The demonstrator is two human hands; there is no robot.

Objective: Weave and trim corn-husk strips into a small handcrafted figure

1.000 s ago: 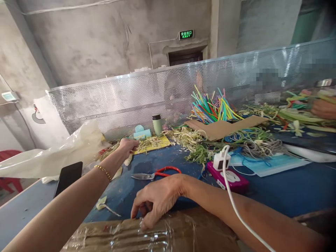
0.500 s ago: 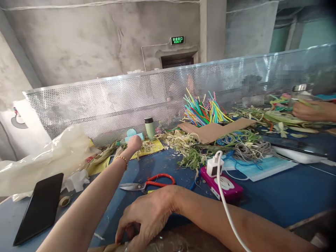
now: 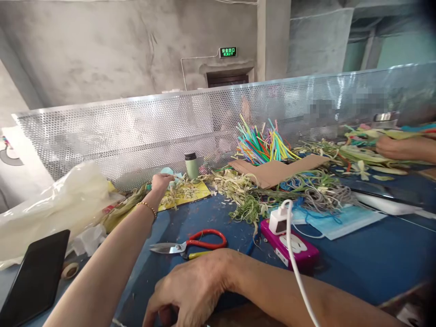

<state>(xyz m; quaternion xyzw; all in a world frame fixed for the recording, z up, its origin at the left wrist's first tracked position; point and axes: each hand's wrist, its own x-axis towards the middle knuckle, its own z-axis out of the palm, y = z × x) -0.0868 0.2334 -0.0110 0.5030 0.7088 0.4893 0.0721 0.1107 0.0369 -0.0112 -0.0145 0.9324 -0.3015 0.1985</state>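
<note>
My left hand (image 3: 161,182), a gold beaded bracelet (image 3: 147,210) on its wrist, reaches far across the table. Its fingers are close together beside a light-blue object (image 3: 178,177) and above shredded plant fibres on a yellow sheet (image 3: 194,195). What the fingers hold is too small to make out. My right hand (image 3: 190,286) is near the bottom edge of the picture with its fingers curled down; the fingertips and anything in them are cut off. Just beyond it lie scissors (image 3: 200,240) with one red and one yellow handle.
A magenta power block (image 3: 303,250) with a white charger (image 3: 277,221) sits right of centre, its cable crossing my right forearm. Behind are fibre piles (image 3: 252,202), cardboard (image 3: 272,172), a green bottle (image 3: 192,167) and a perforated metal screen (image 3: 112,136). Another person's hand (image 3: 391,147) works at right.
My left hand has drawn back slightly, down and left in the picture, from over the light-blue object. My right hand stays curled, a little lower in the picture. The view has shifted slightly.
</note>
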